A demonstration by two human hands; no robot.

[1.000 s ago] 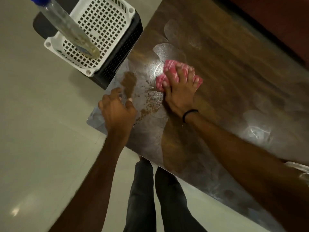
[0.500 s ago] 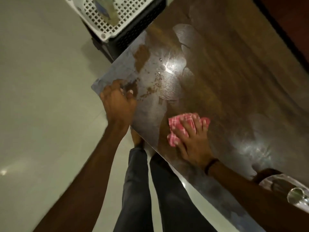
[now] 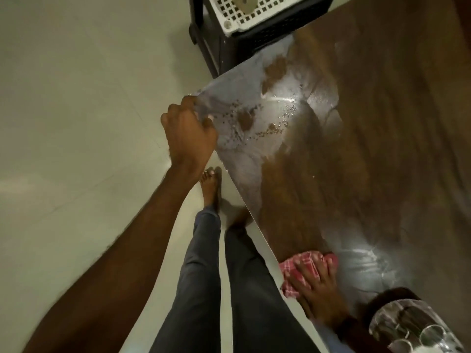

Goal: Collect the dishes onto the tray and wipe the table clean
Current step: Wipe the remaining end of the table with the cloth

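Two jobs made up this task, and the collecting looked mostly done. The white perforated tray sat on a black stool well beyond my left hand, with something indistinct inside it. The only possible dish I could see on the wooden table was a clear glassy item just beside my right wrist. I could not tell what it was, or whether it belonged on the tray.

My right hand lay flat, fingers spread, pressing the red checked cloth onto the table close to its near edge. My left hand curled round the table's corner, bracing me. Just past its fingertips, brown spill and crumbs lay unwiped in a wet sheen, well apart from the cloth. I judged the wiping roughly half finished, with that corner left to do.
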